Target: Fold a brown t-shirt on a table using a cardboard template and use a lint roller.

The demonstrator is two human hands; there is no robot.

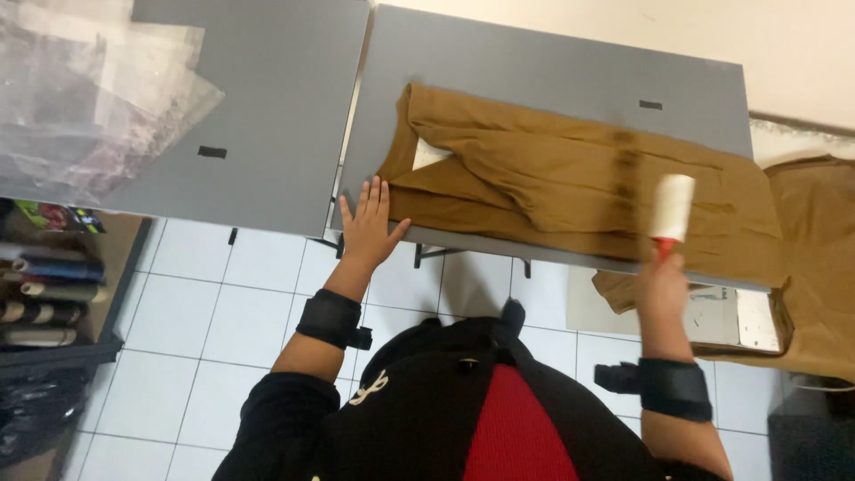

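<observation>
Two grey tables (267, 116), one lint roller (672, 207), two brown garments (570, 178) (one folded flat).

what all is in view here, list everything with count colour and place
garment: one, brown, spread flat on the right grey table
lint roller: one, white roll with red handle, over the garment's right part
tables: two, grey, side by side at the top
clear plastic bags: a pile, transparent, top left on the left table
more brown fabric: a heap, far right, over a box
rolls: several, mixed colours, left edge by the floor
floor tiles: white, below the tables
wrist bands: two, black, one per forearm
left hand: flat, fingers spread, on the garment's left edge
right hand: gripping the lint roller's handle
</observation>
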